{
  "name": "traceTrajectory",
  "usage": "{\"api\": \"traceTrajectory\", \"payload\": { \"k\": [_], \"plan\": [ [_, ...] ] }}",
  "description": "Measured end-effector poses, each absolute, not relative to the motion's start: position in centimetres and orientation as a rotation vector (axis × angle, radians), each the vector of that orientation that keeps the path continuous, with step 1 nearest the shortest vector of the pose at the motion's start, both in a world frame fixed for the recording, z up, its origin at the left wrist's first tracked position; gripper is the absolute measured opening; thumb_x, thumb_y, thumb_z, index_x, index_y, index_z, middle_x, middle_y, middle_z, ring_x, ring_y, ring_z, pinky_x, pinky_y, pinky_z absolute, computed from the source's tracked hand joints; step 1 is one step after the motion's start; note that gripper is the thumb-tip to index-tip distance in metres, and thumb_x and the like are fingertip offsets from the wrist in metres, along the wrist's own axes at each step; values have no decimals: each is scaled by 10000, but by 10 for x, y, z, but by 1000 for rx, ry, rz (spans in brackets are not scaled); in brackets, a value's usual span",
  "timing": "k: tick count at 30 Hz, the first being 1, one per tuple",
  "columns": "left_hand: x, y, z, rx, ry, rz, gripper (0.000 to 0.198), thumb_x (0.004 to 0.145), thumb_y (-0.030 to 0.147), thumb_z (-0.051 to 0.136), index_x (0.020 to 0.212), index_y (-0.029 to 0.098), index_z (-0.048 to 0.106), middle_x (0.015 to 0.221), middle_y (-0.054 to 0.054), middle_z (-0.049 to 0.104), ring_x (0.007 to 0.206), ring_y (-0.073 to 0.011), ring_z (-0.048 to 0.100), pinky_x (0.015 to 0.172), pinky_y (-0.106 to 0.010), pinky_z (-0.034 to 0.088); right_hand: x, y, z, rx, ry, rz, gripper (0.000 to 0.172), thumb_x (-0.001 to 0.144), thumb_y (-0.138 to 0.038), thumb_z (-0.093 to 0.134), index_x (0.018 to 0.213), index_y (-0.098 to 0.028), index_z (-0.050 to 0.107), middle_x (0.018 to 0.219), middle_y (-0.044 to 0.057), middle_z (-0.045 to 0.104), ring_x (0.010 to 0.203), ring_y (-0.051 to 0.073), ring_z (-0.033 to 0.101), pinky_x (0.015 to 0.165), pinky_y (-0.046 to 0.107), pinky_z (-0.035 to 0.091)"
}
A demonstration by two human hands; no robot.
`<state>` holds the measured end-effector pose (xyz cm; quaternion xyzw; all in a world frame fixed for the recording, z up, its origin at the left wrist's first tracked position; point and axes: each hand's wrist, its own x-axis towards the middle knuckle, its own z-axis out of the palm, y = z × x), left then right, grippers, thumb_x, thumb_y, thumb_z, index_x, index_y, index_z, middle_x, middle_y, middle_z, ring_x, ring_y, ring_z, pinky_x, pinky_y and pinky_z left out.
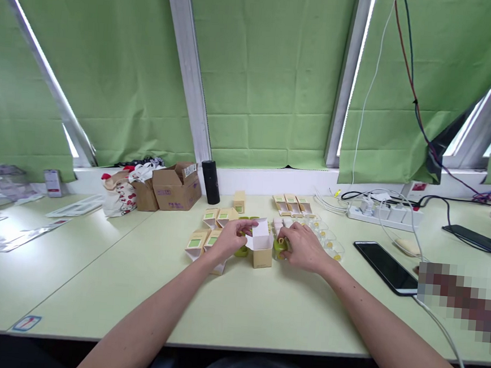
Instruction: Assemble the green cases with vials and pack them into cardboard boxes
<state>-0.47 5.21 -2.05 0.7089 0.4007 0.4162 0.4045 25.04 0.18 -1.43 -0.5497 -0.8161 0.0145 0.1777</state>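
Note:
A small tan carton (262,253) with its white top flaps open stands upright on the pale green table (236,308). My left hand (231,238) pinches one of its flaps from the left side. My right hand (303,246) is closed round a small green round item (281,245) just right of the carton. Another green item (241,251) lies under my left hand. Several similar tan cartons with green labels (208,229) lie and stand to the left and behind.
Clear plastic inserts (329,244) sit right of my hand. A black phone (387,267) and a power strip (385,213) with cables lie on the right. A brown cardboard box (176,186), a black cylinder (210,181) and a patterned bag (119,194) stand at the back left.

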Motion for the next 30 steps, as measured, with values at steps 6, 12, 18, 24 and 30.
{"api": "traceTrajectory", "payload": {
  "k": [6,12,18,24,30],
  "plan": [
    [-7,53,-21,1814,1035,1025,731,497,53,534,1163,150,819,1156,-112,804,971,-240,704,772,-304,533,252,5,-18,-1544,-2310,28,277,780,-205,839,1011,-222,688,983,79,752,1071,304,646,886,386,430],
    [-6,48,-19,1830,1046,1036,724,508,67,551,1173,149,827,1183,-125,803,984,-258,698,791,-326,532,258,9,-19,-1515,-2155,-14,241,806,-224,814,1015,-240,694,995,75,745,1048,306,662,903,414,449],
    [-7,47,-18,1869,1070,1035,717,530,78,567,1187,168,837,1146,-111,815,1038,-273,692,788,-326,516,262,11,-17,-1307,-1753,1,236,884,-306,715,1105,-238,666,1085,90,746,1028,300,672,876,432,513],
    [-5,42,-17,1867,988,1016,702,573,75,585,1227,166,823,1200,-120,807,1098,-282,703,924,-369,542,248,3,-17,-938,-1605,284,320,975,-381,637,1263,-242,626,1308,120,726,1076,267,707,715,356,567],
    [-2,39,-18,1835,934,1039,651,602,78,602,1208,163,827,1172,-123,807,1141,-312,715,1036,-438,545,234,-7,-20,-847,-1695,381,332,993,-349,634,1310,-255,600,1356,127,712,1124,267,709,653,317,559]
  ]
}}
